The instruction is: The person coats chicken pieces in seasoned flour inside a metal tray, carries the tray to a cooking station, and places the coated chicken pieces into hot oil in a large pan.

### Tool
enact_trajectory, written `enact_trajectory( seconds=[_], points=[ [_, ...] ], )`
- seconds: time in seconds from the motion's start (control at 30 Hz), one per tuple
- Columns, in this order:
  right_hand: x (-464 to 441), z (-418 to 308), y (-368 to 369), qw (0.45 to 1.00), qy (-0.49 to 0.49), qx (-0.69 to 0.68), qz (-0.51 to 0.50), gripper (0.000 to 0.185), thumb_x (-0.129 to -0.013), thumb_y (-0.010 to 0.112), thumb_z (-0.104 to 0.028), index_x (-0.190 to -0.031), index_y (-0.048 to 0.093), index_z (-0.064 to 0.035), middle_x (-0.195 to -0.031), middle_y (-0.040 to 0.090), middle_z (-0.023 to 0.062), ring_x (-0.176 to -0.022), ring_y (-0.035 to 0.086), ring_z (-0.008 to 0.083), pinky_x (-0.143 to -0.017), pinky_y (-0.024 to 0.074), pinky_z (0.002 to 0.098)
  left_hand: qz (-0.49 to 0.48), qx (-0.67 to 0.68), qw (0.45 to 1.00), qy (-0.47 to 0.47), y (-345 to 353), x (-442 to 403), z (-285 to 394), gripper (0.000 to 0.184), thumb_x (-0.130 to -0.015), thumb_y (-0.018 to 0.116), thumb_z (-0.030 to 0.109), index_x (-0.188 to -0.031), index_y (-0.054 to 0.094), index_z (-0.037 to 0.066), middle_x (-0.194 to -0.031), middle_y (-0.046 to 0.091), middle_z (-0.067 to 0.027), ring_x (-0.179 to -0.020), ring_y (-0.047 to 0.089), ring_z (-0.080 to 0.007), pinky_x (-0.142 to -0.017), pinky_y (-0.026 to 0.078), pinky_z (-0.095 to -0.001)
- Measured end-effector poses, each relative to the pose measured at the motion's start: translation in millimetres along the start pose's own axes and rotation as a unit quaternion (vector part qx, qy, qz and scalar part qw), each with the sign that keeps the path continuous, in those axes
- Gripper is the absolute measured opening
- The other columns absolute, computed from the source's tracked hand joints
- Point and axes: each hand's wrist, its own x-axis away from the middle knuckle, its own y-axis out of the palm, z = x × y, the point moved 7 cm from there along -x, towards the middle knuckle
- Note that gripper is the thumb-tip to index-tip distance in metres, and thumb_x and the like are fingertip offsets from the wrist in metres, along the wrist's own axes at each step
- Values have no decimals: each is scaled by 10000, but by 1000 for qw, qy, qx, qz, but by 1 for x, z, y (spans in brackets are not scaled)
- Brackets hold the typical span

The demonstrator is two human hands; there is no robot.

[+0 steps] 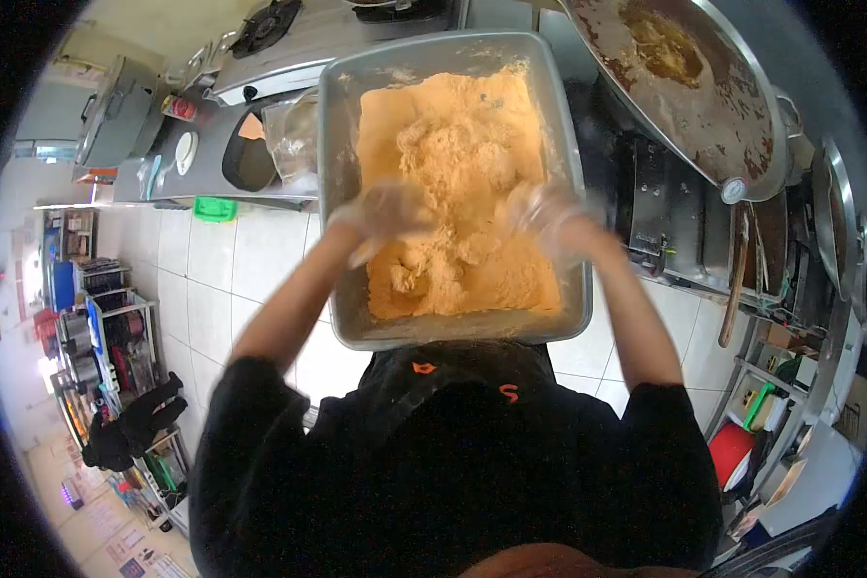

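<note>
A deep grey tub point(333, 116) holds a bed of orange-tan flour point(385, 120). Lumpy flour-coated pieces point(453, 154) lie heaped down its middle; what is under the coating cannot be made out. Both hands wear clear plastic gloves and are blurred by motion. Over the left side of the flour is my left hand point(393, 212), its thumb apart from the stretched fingers, with nothing visible in it. Across from it, my right hand point(547, 214) hovers at the tub's right side, fingers pointing inward and too smeared to read.
At the upper right stands a large pan of oil point(660, 43) with a thermometer point(732, 190) on its rim. A wooden handle point(737, 279) hangs below it. On the left counter are a dark container point(249, 159) and a plastic bag point(292, 135). A person in black point(130, 424) is at the left shelves.
</note>
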Motion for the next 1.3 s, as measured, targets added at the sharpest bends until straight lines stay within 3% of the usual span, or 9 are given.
enact_trajectory(
  seconds=[0.1, 0.2, 0.5, 0.6, 0.8, 0.87, 1.1, 1.2, 1.3],
  points=[
    [-34, -7, 77, 999, -33, 18, 6, 467, -880, 564, -290, -1299, 475, -106, -1286, 512, 164, -1153, 513, 261, -984, 410, 380, 14, 324, 937, -130, 57, 70, 8, 633, -740, 676, 549, -1120, 536, 62, -976, 628, -132, -912, 607, -249, -802, 498, -342],
    [-60, -24, 125, 959, -138, 219, 116, 531, -880, 549, -285, -1366, 412, -119, -1406, 400, 157, -1251, 437, 276, -1016, 384, 383, 59, 298, 946, -115, 92, 63, 35, 743, -704, 681, 589, -1164, 518, 29, -1059, 608, -163, -949, 589, -280, -813, 478, -361],
    [-102, -2, 234, 846, -216, 476, -102, 508, -764, 632, -138, -1246, 509, -40, -1088, 632, 190, -933, 635, 284, -771, 514, 421, -48, 229, 970, -68, 173, 39, 29, 655, -779, 605, 532, -1221, 522, 56, -1141, 565, -208, -1081, 520, -331, -936, 393, -406],
    [-70, -9, 199, 940, -137, 156, -270, 462, -712, 669, -141, -1145, 582, -6, -1031, 649, 196, -896, 647, 297, -751, 522, 431, -111, 191, 974, -51, 161, 58, 25, 628, -805, 580, 513, -1240, 523, 65, -1168, 550, -223, -1125, 497, -348, -977, 364, -421],
    [-83, 0, 195, 985, -61, 117, 108, 266, -741, 636, -254, -902, 655, -43, -913, 655, 167, -814, 631, 301, -757, 491, 392, 142, 45, 980, -131, 161, 51, 40, 538, -816, 578, 470, -1164, 597, 60, -1095, 601, -219, -1085, 540, -359, -969, 390, -429],
    [-123, 5, 243, 957, -218, 168, -87, 407, -746, 642, -259, -1070, 606, -16, -1059, 634, 185, -922, 624, 315, -799, 489, 404, -157, 27, 987, 26, 217, 32, 46, 504, -809, 585, 442, -1127, 624, 53, -1053, 625, -212, -1044, 563, -364, -943, 413, -432],
    [-104, 7, 211, 956, -254, 144, -36, 237, -743, 614, -167, -929, 564, -30, -950, 647, 98, -910, 626, 293, -784, 497, 381, -92, 97, 991, -9, 190, 44, 33, 374, -855, 539, 334, -1135, 603, 95, -1019, 613, -206, -943, 599, -302, -829, 462, -412],
    [-87, -7, 194, 997, 9, 56, -56, 411, -769, 652, -277, -1074, 567, -15, -1064, 630, 120, -993, 596, 287, -868, 470, 379, -60, 37, 997, -34, 186, 41, 41, 475, -797, 585, 401, -1066, 625, 12, -1052, 622, -227, -1007, 594, -342, -850, 468, -398],
    [-127, 0, 240, 965, -131, 145, -173, 687, -807, 586, -218, -1414, 306, -63, -1117, 606, 220, -902, 634, 265, -983, 410, 395, -143, 266, 935, -189, 189, 41, 20, 482, -788, 606, 375, -1094, 607, 3, -1034, 623, -235, -985, 594, -369, -856, 472, -401]
  ],
)
